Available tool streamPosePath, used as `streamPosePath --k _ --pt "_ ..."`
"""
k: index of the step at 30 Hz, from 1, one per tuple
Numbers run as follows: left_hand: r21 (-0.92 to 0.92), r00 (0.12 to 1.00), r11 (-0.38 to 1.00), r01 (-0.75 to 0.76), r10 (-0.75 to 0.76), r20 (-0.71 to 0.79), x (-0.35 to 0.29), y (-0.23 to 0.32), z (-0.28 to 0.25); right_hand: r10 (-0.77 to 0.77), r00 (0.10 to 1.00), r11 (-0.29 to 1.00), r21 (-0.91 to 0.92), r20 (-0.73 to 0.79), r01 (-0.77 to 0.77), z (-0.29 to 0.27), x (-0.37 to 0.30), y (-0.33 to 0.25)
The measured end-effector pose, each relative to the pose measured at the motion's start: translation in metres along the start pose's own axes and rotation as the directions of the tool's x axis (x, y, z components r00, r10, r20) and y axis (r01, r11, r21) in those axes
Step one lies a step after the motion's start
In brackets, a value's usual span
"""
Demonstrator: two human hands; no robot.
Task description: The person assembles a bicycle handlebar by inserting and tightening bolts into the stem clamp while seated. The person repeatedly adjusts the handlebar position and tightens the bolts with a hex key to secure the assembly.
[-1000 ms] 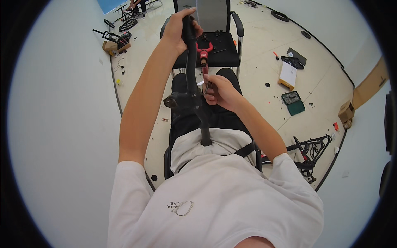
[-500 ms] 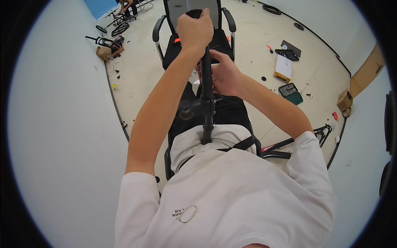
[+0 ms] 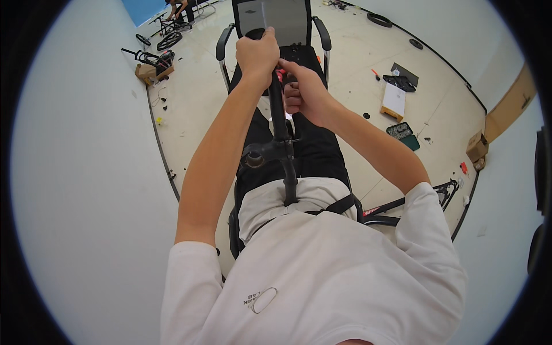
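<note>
A dark bicycle frame (image 3: 278, 112) stands between my legs, its lower tube end against my lap. My left hand (image 3: 257, 56) is closed round the far upper end of its long tube. A rounded black part (image 3: 255, 34) shows just beyond those fingers. On the tube's right side my right hand (image 3: 310, 95) is closed, its thumb side reaching up against the left hand and its other fingers curled. A small red part (image 3: 280, 75) shows between the two hands. Whatever the right fingers pinch is hidden. The open round bottom bracket shell (image 3: 253, 159) faces up at the left.
A black mesh office chair (image 3: 271, 17) faces me. Right of it on the floor lie a white box (image 3: 393, 99), a green case of small parts (image 3: 401, 131) and another bicycle frame (image 3: 391, 207). A cardboard box (image 3: 154, 71) stands left; a person (image 3: 178, 8) works beyond.
The frame's upper end has swung left and slightly toward me, with my left hand on it. My right hand has slid up the tube, closer to the left hand, and the red part now shows.
</note>
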State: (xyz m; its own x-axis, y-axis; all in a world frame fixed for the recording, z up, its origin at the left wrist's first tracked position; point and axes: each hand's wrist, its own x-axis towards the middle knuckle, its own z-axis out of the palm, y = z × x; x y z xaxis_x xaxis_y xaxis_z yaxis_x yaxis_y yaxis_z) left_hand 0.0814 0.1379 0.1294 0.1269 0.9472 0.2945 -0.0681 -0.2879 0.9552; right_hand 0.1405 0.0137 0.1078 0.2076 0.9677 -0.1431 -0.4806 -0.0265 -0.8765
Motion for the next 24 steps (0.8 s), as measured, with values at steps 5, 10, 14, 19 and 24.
streamPosePath --k 5,10,14,19,24 --pt "-0.009 0.992 0.994 0.112 -0.112 0.053 -0.007 0.009 0.002 -0.281 0.959 0.942 -0.186 0.023 0.28 0.0 -0.015 -0.003" --pt "0.027 0.99 0.99 0.138 -0.137 -0.011 -0.009 0.01 0.002 -0.575 0.806 0.751 -0.303 0.14 0.587 0.0 -0.035 0.01" --pt "0.014 0.991 0.991 0.129 -0.13 0.03 -0.003 -0.001 0.0 -0.676 0.721 0.616 -0.418 0.155 0.668 0.009 -0.064 0.021" --pt "0.005 0.984 0.984 0.177 -0.177 0.033 0.005 -0.012 0.002 -0.754 0.568 0.348 -0.533 0.329 0.771 0.005 -0.098 0.046" --pt "-0.052 0.981 0.979 0.196 -0.195 0.021 0.018 -0.027 -0.012 -0.776 0.318 0.143 -0.339 0.545 0.93 -0.023 -0.096 0.094"
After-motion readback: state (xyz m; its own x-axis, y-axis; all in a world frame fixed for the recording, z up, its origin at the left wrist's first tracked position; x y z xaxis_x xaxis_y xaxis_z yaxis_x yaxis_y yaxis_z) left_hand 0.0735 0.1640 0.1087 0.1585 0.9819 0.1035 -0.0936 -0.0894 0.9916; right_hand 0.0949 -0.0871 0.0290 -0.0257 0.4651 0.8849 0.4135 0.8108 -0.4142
